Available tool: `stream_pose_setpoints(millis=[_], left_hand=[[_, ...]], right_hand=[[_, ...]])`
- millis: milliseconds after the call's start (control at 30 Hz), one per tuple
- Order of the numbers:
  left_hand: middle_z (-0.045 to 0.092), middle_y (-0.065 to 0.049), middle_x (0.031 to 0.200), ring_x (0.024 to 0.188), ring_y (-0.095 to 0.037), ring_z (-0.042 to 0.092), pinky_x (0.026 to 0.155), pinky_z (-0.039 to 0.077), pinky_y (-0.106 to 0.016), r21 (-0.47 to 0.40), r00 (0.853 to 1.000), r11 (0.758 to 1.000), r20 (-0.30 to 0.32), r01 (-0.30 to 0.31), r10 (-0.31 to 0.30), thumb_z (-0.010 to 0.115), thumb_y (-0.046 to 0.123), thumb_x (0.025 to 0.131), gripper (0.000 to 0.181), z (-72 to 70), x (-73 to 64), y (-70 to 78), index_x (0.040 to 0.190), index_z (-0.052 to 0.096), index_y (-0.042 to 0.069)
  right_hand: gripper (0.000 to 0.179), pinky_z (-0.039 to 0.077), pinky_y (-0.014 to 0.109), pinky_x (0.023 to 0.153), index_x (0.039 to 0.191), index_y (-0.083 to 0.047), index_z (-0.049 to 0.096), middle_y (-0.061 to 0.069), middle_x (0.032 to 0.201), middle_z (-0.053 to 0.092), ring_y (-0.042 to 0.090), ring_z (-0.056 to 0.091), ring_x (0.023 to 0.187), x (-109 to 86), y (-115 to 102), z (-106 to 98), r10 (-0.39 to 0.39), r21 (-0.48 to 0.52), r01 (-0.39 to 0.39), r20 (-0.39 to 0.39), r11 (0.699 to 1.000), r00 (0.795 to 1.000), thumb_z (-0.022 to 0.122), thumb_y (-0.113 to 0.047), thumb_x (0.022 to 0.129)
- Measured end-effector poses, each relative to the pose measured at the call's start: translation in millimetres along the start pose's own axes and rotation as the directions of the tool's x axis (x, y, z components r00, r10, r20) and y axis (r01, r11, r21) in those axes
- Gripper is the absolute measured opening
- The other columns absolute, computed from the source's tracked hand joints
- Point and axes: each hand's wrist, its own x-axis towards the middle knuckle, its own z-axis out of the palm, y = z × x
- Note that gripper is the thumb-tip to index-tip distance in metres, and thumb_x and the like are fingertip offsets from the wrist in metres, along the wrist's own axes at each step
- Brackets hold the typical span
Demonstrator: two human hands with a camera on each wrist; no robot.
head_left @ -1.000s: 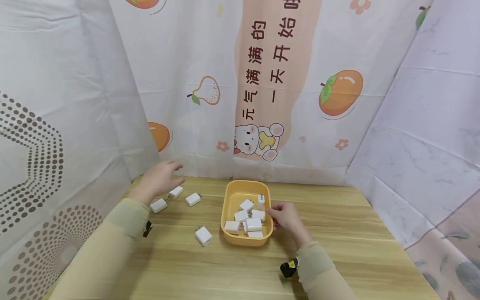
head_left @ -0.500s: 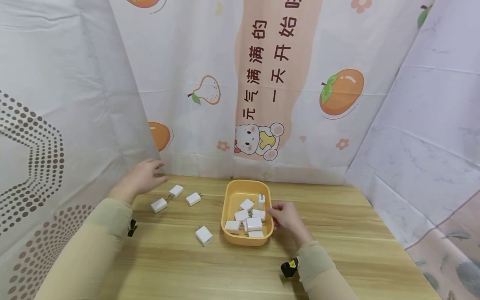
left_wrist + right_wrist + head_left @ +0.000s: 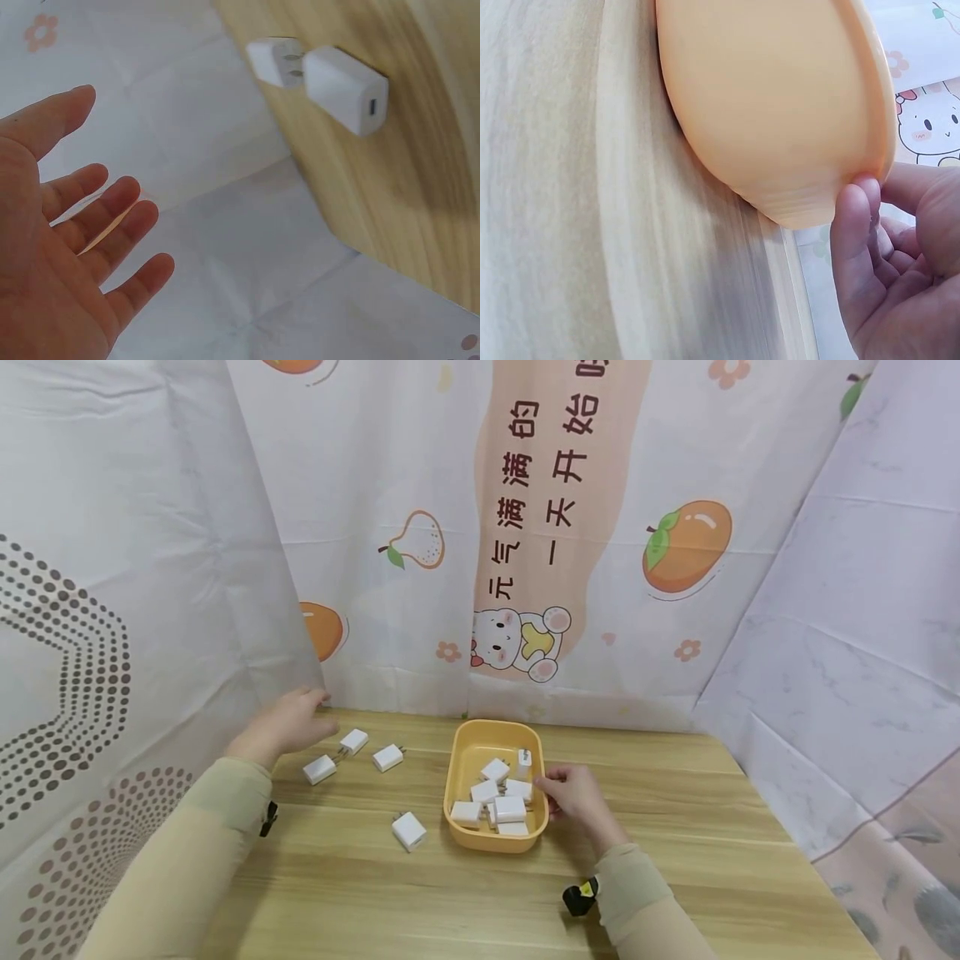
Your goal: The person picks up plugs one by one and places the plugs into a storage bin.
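Observation:
My left hand [image 3: 281,727] hovers above the table's far left corner. Its fingers are spread and nothing is in them, as the left wrist view confirms. Nearest to it lie two white plug chargers, one [image 3: 320,769] close beside the other [image 3: 354,742], prongs facing. Another charger [image 3: 388,757] lies a little to their right, and one more [image 3: 408,831] rests nearer the front. With thumb and fingers my right hand [image 3: 892,255] pinches the right rim of a yellow-orange plastic bin [image 3: 495,842]. Several white chargers [image 3: 510,809] are heaped in the bin.
The wooden table [image 3: 675,860] has white printed curtains [image 3: 600,677] hanging close behind its far edge. Patterned cloth also hangs along the left and right sides. A black wrist camera [image 3: 579,897] sits by my right sleeve.
My left hand has moved left, off from above the chargers, then shifted slightly back to the right. My right hand keeps its hold on the bin, which stays in place.

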Motion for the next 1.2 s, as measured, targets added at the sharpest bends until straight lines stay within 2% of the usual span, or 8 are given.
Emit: stream_pose_setpoints(millis=[100,333,567,733,800,867,967,1200], left_hand=[[0.045,-0.032,0.147,0.134,-0.052,0.041,0.108,0.033,-0.066,0.010,0.999,1.000,0.028,0.023,-0.023,0.067,0.035,0.092,0.068,8.0,1.9,0.3,0.144,0.049,-0.005],[0.047,-0.032,0.145,0.132,-0.054,0.043,0.106,0.035,-0.066,0.052,0.993,0.997,0.103,0.050,-0.055,0.066,0.034,0.092,0.068,27.0,5.2,-5.5,0.143,0.050,-0.007],[0.049,-0.033,0.143,0.130,-0.054,0.045,0.104,0.038,-0.066,0.005,0.969,0.993,0.220,0.114,-0.112,0.071,0.029,0.090,0.071,47.2,7.3,-14.2,0.143,0.047,-0.011],[0.051,-0.034,0.139,0.126,-0.052,0.050,0.101,0.042,-0.064,-0.004,0.953,0.987,0.262,0.160,-0.154,0.070,0.025,0.092,0.069,54.8,5.5,-19.8,0.143,0.044,-0.013],[0.061,-0.031,0.124,0.113,-0.045,0.059,0.094,0.048,-0.057,0.004,0.946,0.986,0.281,0.168,-0.162,0.071,0.023,0.092,0.055,56.6,5.5,-21.2,0.131,0.056,-0.013],[0.066,-0.022,0.102,0.093,-0.036,0.063,0.082,0.052,-0.048,0.016,0.940,0.985,0.295,0.174,-0.171,0.072,0.021,0.091,0.036,58.5,6.0,-23.1,0.111,0.065,-0.008],[0.057,-0.008,0.078,0.070,-0.023,0.054,0.065,0.046,-0.036,0.027,0.934,0.982,0.306,0.185,-0.184,0.073,0.016,0.090,0.018,62.5,6.9,-26.5,0.083,0.062,0.004],[0.058,-0.007,0.073,0.065,-0.021,0.054,0.059,0.045,-0.032,0.024,0.944,0.983,0.273,0.184,-0.183,0.074,0.011,0.083,0.017,68.9,6.9,-32.1,0.076,0.060,0.005]], right_hand=[[0.016,0.054,0.033,0.049,0.095,0.002,0.073,0.009,0.064,0.061,0.016,0.058,0.052,0.1,-0.3,-0.2,0.009,0.007,-0.009,0.001,1.000,1.000,0.071,-0.013,0.096],[0.015,0.054,0.032,0.047,0.096,0.003,0.073,0.009,0.064,0.062,0.017,0.059,0.051,1.1,0.9,0.3,0.002,0.024,-0.002,0.007,1.000,1.000,0.071,-0.012,0.095],[0.014,0.053,0.031,0.047,0.093,0.002,0.073,0.009,0.064,0.062,0.016,0.058,0.051,2.0,2.1,-0.2,-0.008,0.015,0.008,0.004,1.000,1.000,0.070,-0.011,0.095],[0.015,0.054,0.033,0.047,0.093,0.003,0.074,0.009,0.064,0.062,0.017,0.059,0.051,2.4,2.7,-0.1,-0.014,0.019,0.013,0.008,1.000,1.000,0.070,-0.012,0.095],[0.015,0.055,0.034,0.048,0.094,0.002,0.074,0.009,0.064,0.061,0.018,0.059,0.052,2.2,2.5,-0.1,-0.010,0.021,0.010,0.007,1.000,1.000,0.070,-0.012,0.095],[0.014,0.055,0.034,0.048,0.094,0.002,0.074,0.009,0.064,0.061,0.018,0.059,0.052,2.2,2.3,-0.3,-0.002,0.022,0.002,0.005,1.000,1.000,0.070,-0.012,0.095],[0.015,0.055,0.034,0.049,0.094,0.002,0.074,0.009,0.065,0.062,0.018,0.059,0.053,2.1,2.0,-0.5,0.009,0.025,-0.009,0.005,1.000,1.000,0.071,-0.012,0.095],[0.014,0.055,0.034,0.049,0.094,0.002,0.073,0.009,0.064,0.062,0.017,0.059,0.051,3.3,2.6,-0.8,0.017,0.043,-0.017,0.015,0.999,1.000,0.071,-0.012,0.095]])
